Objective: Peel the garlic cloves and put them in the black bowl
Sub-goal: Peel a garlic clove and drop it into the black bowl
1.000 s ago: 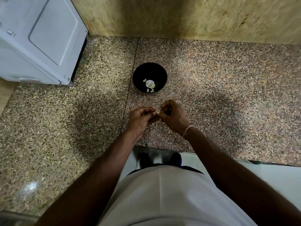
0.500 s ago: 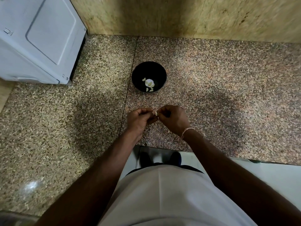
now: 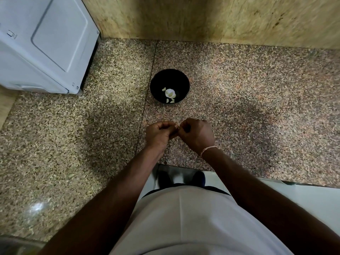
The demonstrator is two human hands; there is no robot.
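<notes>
Both hands — left hand, right hand — fingers curled, pinching one barely visible garlic clove.

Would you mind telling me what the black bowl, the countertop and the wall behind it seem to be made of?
Black bowl: smooth and dark throughout, probably plastic or glazed ceramic; the view leaves it open.
Countertop: polished speckled granite, judging by its mottled grain, slab seam and light glare.
Wall: veined beige stone or stone-look tile, with a faint sheen.
</notes>
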